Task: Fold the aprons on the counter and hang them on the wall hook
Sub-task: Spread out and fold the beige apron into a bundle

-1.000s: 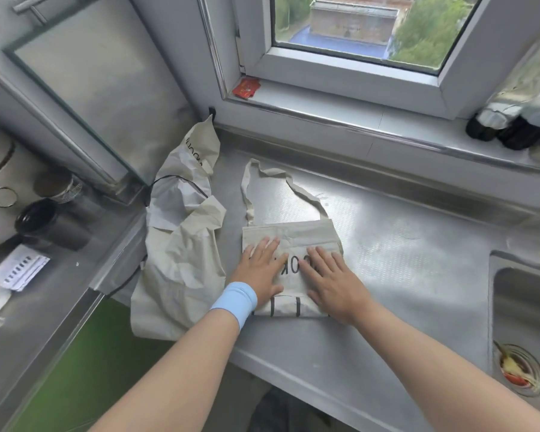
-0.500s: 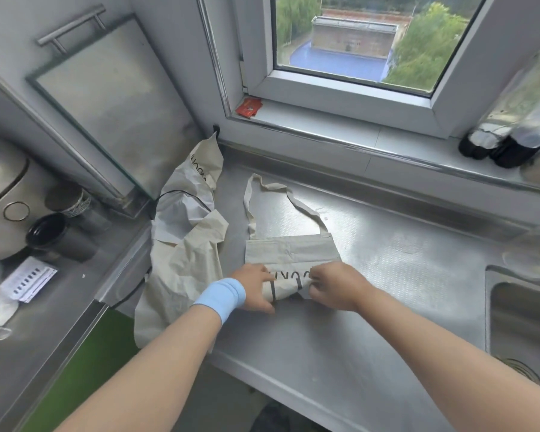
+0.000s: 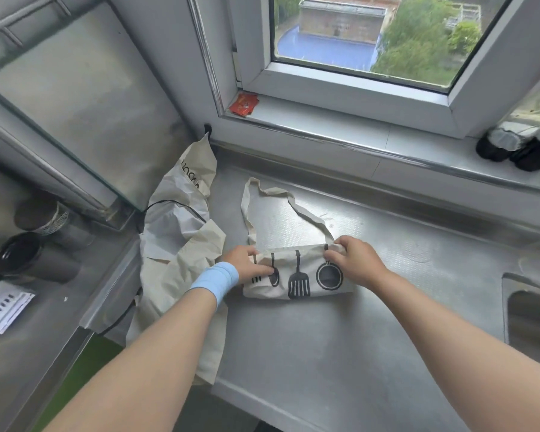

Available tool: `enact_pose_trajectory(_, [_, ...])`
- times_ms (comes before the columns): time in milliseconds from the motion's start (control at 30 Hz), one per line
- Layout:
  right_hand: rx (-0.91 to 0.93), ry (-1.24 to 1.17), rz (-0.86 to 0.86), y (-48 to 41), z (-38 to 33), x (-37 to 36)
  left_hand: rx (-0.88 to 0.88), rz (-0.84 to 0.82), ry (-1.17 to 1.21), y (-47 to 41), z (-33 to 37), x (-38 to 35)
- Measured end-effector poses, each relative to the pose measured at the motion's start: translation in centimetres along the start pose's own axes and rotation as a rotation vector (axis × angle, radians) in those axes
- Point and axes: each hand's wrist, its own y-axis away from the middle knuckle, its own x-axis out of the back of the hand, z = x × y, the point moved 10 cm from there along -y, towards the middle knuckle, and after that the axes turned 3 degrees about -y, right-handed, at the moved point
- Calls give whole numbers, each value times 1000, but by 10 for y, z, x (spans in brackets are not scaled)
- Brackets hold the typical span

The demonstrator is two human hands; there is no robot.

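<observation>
While the steel worktop (image 3: 325, 353) runs under the window from the left corner to the sink (image 3: 530, 316), its flat middle serves as the folding bed, and I judge that is why the work sits there.

The biggest cloth on it is the crumpled apron (image 3: 175, 244), heaped into the left corner and spilling over the front edge. It is not yet folded, and I read it as parked aside to leave room. To its right lies the folded apron (image 3: 296, 277), a narrow band with printed kitchen tools facing up. The left wrist hides whether the two cloths touch. The neck strap (image 3: 306, 218) loops away from the band toward the window, probably left free so it can go over the hook.

The left grip (image 3: 247, 263) is clenched on the band's left end, fingers laid over the print. The right grip (image 3: 353, 263) pinches the far right corner, where the strap joins. Holding both ends keeps the layers square as the fold is set, I think. A blue wristband (image 3: 215, 280) sits on the left wrist.

A small dark fitting (image 3: 207, 130) on the wall above the heap may be the hook, but it is too small to tell. To my eye one apron is nearly folded, and neither is hung.
</observation>
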Motion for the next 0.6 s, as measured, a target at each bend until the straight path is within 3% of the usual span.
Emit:
enact_pose_trajectory(67, [-26,52,-1,-10,2,-8,-60,175,-227,3,13,17])
enact_pose_trajectory(133, [-33,119,-6,-19,3,-14,-236,395,-541,14,48,27])
enact_pose_trajectory(200, [-31,186,8,-23,1,-19,-432,471,-659,25,83,11])
enact_pose_trajectory(267, [-51,232,27,-23,0,-21,-559,371,-664,27,99,-21])
enact_pose_trajectory(333, [-34,328,115,-18,-7,-17,-560,244,-677,19,95,-50])
enact_pose_trajectory(433, [290,598,304,-2,-43,-19,-476,194,-699,5,77,-67])
enact_pose_trajectory(500, [542,639,195,11,-54,-50,-472,198,-726,1,72,-73])
enact_pose_trajectory(600, [531,617,-87,15,-27,-88,-474,192,-749,-1,66,-77])
